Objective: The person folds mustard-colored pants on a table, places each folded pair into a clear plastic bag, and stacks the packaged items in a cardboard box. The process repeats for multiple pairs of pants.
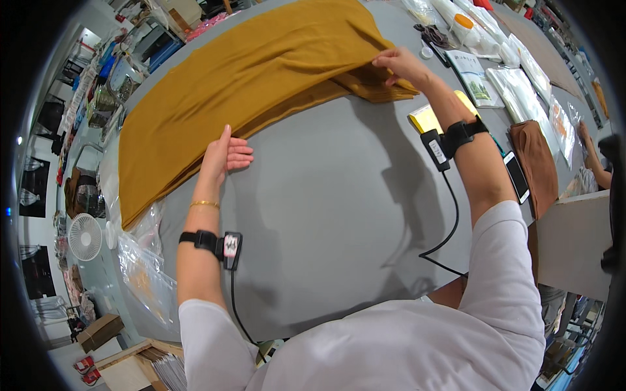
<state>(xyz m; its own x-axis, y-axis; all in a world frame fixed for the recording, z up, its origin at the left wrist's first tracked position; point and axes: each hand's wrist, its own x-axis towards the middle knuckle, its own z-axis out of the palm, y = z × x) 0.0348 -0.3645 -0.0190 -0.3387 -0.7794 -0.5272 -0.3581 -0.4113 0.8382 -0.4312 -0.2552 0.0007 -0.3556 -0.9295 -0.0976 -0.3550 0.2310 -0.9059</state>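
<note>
A long piece of mustard-yellow fabric (261,65) lies folded in layers across the far side of a grey table (319,215). At its right end my right hand (401,67) pinches the near edge between thumb and fingers, and a lower fold shows beneath that hand. My left hand (227,155) is at the near edge, left of the middle. Its fingers stretch to the right and its thumb points up, with nothing held; whether it touches the cloth I cannot tell. Both forearms wear black straps with small devices and cables.
Right of my right arm are a yellow pad (426,120), a booklet (481,81), a phone (515,176), folded brown cloth (535,163) and clear plastic bags (521,98). Another person's arm (592,156) shows at far right. Plastic bags (145,274) and a white fan (85,236) are left.
</note>
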